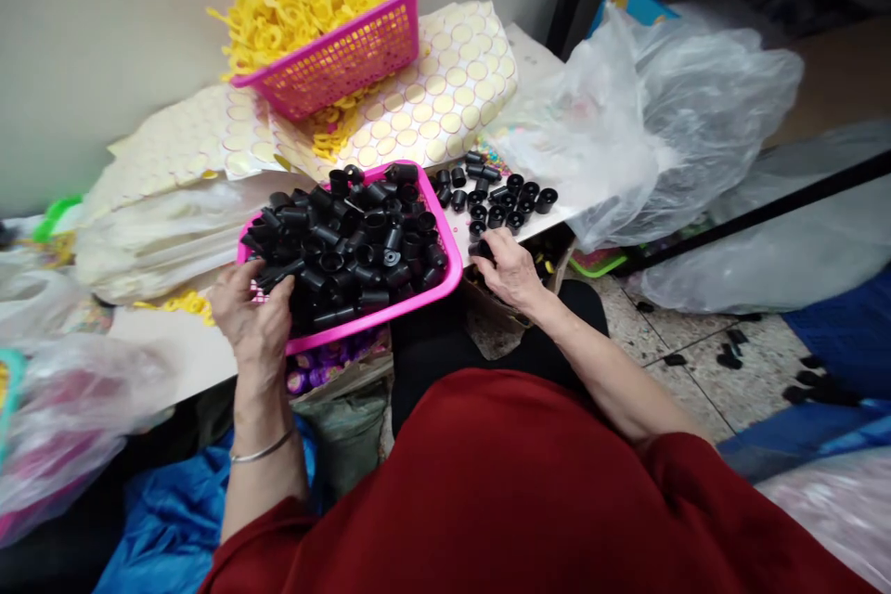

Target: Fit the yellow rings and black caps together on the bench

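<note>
A pink basket (445, 283) full of short black plastic tubes (355, 241) sits in front of me on a low table. My left hand (251, 316) rests at the basket's left edge, its fingers curled around some black tubes in the pile. At the basket's right corner my right hand (507, 267) is closed on a black tube (482, 250). Just beyond that hand, several black tubes (502, 195) stand upright in rows on the table.
A second pink basket (341, 65) heaped with yellow plastic rings stands at the back on sheets of round stickers (445, 93). A big clear plastic bag (647, 121) lies to the right. Loose black pieces (730, 357) are scattered on the tiled floor. More bags lie at left.
</note>
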Demonstrator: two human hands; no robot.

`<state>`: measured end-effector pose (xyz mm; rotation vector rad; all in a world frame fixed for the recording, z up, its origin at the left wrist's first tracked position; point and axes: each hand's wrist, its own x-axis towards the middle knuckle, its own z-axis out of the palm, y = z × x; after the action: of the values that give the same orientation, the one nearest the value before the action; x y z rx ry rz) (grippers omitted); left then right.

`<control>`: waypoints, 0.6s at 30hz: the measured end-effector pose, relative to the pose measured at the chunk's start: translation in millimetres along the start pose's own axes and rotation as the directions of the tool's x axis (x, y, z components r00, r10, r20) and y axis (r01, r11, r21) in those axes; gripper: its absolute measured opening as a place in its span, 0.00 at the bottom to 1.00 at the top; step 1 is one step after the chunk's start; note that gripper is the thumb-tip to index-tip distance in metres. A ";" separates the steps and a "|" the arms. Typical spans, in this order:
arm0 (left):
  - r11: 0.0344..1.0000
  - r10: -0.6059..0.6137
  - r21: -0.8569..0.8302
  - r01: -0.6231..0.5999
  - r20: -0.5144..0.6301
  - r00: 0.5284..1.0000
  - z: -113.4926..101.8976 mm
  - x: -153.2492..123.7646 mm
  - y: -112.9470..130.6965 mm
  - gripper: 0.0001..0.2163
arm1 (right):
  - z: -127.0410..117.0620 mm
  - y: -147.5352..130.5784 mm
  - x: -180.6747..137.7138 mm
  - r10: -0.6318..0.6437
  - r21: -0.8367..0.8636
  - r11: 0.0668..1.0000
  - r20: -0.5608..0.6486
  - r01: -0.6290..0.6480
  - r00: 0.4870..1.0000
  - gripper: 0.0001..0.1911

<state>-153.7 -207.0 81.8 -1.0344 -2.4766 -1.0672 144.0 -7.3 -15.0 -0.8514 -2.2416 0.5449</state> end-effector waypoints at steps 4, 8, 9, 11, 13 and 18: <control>0.998 0.050 0.028 -0.054 0.121 0.991 2.5 11.6 5.2 0.15 | 19.1 -6.8 4.0 0.029 -0.020 0.999 -0.028 -0.029 0.999 0.18; 0.979 0.195 0.019 -0.201 0.168 0.966 10.4 20.8 8.1 0.17 | 25.4 -4.6 5.7 0.083 0.000 0.997 -0.047 -0.083 0.995 0.18; 0.976 0.212 0.015 -0.218 0.169 0.963 13.4 22.8 8.5 0.17 | 25.9 -3.1 6.0 0.091 -0.003 0.996 -0.056 -0.092 0.994 0.18; 0.975 0.217 0.018 -0.224 0.170 0.961 19.5 26.2 9.4 0.17 | 26.2 0.2 6.5 0.104 -0.013 0.994 -0.079 -0.105 0.992 0.16; 0.977 0.204 0.019 -0.211 0.181 0.962 24.3 28.2 10.4 0.16 | 26.4 3.3 6.8 0.114 -0.011 0.993 -0.107 -0.116 0.988 0.15; 0.980 0.184 0.039 -0.197 0.213 0.960 30.3 30.4 6.7 0.13 | 29.7 10.5 8.7 0.154 0.083 0.986 -0.139 -0.143 0.978 0.18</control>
<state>-169.4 -166.7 78.6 -1.3981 -2.4843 -0.8597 122.4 2.0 -37.7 -0.9943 -2.0256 0.6095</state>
